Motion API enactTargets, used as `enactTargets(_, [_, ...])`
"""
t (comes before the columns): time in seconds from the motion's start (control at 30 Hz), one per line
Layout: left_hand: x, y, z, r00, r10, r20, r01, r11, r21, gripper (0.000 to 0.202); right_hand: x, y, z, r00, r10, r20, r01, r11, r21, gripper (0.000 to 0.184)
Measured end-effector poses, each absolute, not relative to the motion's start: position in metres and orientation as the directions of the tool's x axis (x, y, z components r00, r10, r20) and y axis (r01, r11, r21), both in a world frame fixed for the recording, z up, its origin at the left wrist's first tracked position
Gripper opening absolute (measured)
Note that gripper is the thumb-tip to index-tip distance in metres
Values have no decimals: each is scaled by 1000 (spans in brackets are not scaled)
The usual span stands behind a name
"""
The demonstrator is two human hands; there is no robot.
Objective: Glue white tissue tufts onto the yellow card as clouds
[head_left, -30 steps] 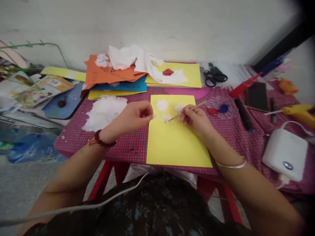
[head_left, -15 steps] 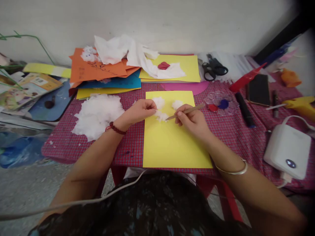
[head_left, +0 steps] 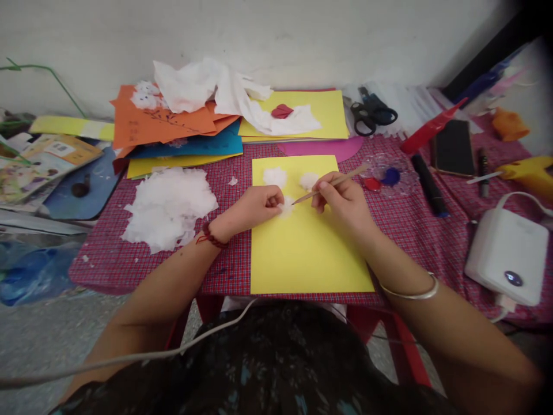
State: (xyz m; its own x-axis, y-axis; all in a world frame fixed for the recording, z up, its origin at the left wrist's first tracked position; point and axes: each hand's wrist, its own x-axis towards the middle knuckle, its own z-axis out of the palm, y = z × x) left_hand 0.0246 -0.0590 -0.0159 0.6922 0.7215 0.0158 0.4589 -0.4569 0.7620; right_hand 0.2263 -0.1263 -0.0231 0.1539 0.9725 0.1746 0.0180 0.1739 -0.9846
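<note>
Before me a yellow sheet (head_left: 302, 253) lies on the table with two white fluffy tufts, a left one (head_left: 275, 176) and a right one (head_left: 309, 181), near its top. My left hand (head_left: 259, 208), closed in a pinch, rests over the sheet's left edge with a small white tissue piece (head_left: 286, 206) at its fingertips. My right hand (head_left: 341, 199) is closed around a thin wooden stick (head_left: 334, 182), held slanted like a pen. The stick's dark pointed tip is at the tissue piece. A heap of torn white tissue (head_left: 170, 204) lies to the left.
Behind are stacked coloured papers (head_left: 147, 124), crumpled white tissue (head_left: 185, 86) and black scissors (head_left: 371, 112). On the right are a clear dish with red and blue spots (head_left: 386, 176), a black marker (head_left: 428, 187), a phone (head_left: 453, 147), a yellow glue gun (head_left: 529, 173) and a white box (head_left: 507, 256).
My left hand has shifted slightly right and down over the sheet, with the tissue piece at its fingertips. The stick's tip stays by the piece. The whole view has tilted slightly.
</note>
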Motion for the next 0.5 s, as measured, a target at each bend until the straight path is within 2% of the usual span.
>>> enactTargets(0.17, [29,-57,-23,640,768,38,500,-453,738,3,226,-131,-21,180,953,244,-5,249,-968,27])
enactTargets(0.3, [29,-58,-21,639,769,23,506,-442,741,4,222,-139,-19,167,929,331,39,329,-943,24])
enactTargets(0.5, [28,-56,-18,668,744,-4,459,-407,790,3,217,-141,-22,8,943,331,199,323,-925,25])
